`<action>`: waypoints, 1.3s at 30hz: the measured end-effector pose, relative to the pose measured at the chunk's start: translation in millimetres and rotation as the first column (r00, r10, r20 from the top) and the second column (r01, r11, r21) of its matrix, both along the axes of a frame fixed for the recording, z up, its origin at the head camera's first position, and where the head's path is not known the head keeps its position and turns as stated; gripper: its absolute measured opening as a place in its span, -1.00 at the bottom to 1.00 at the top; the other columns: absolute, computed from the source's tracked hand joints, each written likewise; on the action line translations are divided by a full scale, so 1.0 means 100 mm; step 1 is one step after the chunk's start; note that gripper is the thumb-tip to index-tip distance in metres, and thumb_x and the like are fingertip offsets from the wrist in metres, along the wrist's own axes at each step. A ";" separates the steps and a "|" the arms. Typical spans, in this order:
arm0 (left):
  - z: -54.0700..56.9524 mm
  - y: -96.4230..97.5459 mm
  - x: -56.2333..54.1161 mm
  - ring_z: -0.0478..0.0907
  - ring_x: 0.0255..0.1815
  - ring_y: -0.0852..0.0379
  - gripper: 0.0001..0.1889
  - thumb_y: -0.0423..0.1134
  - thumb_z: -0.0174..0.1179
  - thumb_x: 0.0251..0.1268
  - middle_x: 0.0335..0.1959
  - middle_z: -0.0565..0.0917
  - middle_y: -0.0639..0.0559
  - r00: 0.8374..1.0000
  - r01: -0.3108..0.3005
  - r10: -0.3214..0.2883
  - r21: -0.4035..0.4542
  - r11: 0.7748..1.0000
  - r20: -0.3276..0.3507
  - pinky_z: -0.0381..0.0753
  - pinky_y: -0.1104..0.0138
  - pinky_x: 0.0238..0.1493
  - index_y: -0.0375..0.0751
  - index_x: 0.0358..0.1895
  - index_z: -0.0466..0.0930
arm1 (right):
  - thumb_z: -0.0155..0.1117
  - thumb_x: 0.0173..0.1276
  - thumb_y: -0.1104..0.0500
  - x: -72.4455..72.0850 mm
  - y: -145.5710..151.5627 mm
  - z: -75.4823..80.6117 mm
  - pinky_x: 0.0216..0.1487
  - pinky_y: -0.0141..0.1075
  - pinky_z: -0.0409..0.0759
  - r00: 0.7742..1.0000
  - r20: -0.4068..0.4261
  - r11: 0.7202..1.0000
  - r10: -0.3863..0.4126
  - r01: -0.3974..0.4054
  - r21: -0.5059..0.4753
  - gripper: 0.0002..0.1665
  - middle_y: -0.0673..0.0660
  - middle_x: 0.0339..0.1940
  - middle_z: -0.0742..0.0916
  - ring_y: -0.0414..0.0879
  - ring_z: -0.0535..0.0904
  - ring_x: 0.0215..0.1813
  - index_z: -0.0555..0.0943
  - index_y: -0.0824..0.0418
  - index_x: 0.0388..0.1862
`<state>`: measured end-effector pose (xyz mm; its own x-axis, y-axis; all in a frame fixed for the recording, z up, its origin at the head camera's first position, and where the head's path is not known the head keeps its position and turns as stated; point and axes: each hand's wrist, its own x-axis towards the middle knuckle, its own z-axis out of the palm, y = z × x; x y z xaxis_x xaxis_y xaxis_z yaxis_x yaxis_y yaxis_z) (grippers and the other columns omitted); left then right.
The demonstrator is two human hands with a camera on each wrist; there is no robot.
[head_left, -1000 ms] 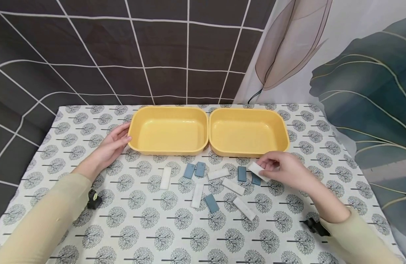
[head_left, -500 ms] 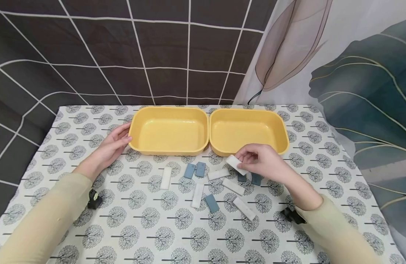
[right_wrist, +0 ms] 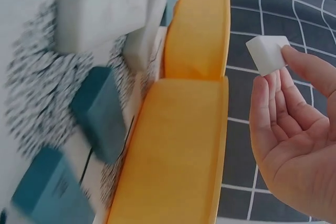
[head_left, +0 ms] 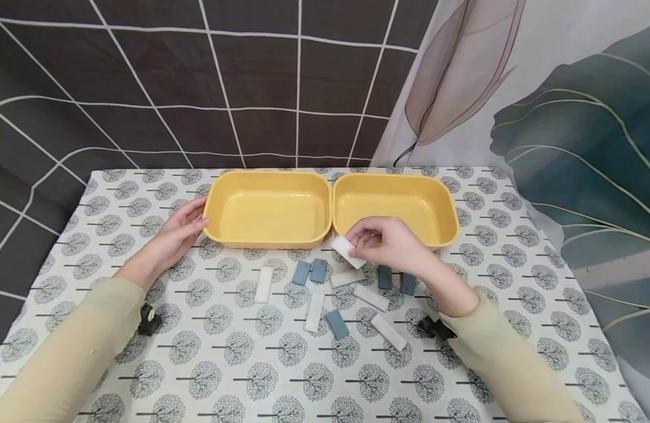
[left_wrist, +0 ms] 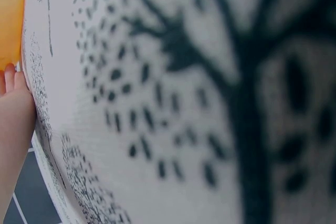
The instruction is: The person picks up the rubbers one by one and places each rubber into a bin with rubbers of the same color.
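On the tree-patterned tablecloth (head_left: 240,352), two yellow trays sit side by side and touching, and the person's right hand (head_left: 394,244) hovers over the near rim of the right tray (head_left: 446,205), close to where the two meet. Its fingertips pinch a white block (head_left: 348,251) by one end, tilted and lifted clear of the cloth; the right wrist view shows the same block (right_wrist: 268,53) held at the fingertips, the palm otherwise bare. The left hand (head_left: 177,235) lies flat on the cloth with straight, relaxed fingers whose tips touch the outer wall of the left tray (head_left: 219,232), holding nothing. Just in front of the trays lie scattered white blocks (head_left: 264,284) and blue blocks (head_left: 301,273), some touching one another, two blue ones (head_left: 408,283) partly hidden beneath the right wrist.
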<state>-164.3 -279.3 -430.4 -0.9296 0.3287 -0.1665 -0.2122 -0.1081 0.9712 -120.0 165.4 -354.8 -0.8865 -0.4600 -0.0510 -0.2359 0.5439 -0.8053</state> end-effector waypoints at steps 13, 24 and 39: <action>-0.02 -0.04 0.03 0.47 0.32 0.53 -0.25 -0.46 0.10 0.60 0.76 -0.21 -0.32 1.000 -0.010 0.010 0.052 0.999 -0.011 0.49 0.69 0.39 -0.28 0.71 -0.03 | 0.54 0.25 0.38 -0.26 -0.48 0.05 -0.03 -0.33 0.82 0.998 0.056 0.997 0.012 -0.008 -0.074 -0.71 0.21 -0.18 0.80 -0.05 0.69 -0.13 0.75 0.36 -0.04; -0.04 -0.04 0.00 0.47 0.33 0.52 -0.26 -0.48 0.09 0.59 0.76 -0.21 -0.31 1.000 -0.012 0.012 0.062 0.998 -0.007 0.49 0.68 0.40 -0.26 0.70 -0.01 | 0.50 0.31 0.36 -0.50 -0.82 -0.01 -0.10 -0.44 0.72 0.991 0.130 0.983 -0.019 0.043 -0.177 -0.75 0.21 -0.17 0.79 -0.05 0.67 -0.13 0.74 0.37 -0.04; -0.03 0.01 0.00 0.49 0.33 0.49 -0.36 -0.47 0.13 0.57 0.74 -0.12 -0.27 1.000 -0.022 0.022 0.074 0.997 -0.003 0.50 0.67 0.39 -0.12 0.62 0.20 | 0.51 0.32 0.37 -0.79 -1.23 -0.20 -0.08 -0.50 0.72 0.949 0.305 0.950 -0.085 0.170 -0.261 -0.69 0.20 -0.15 0.81 -0.16 0.67 -0.18 0.75 0.39 0.03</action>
<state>-164.6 -278.4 -433.9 -0.9375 0.3194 -0.1384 -0.2048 -0.1847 0.9612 -199.3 42.3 -374.7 -0.9053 -0.3766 -0.1964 0.0835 0.2957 -0.9516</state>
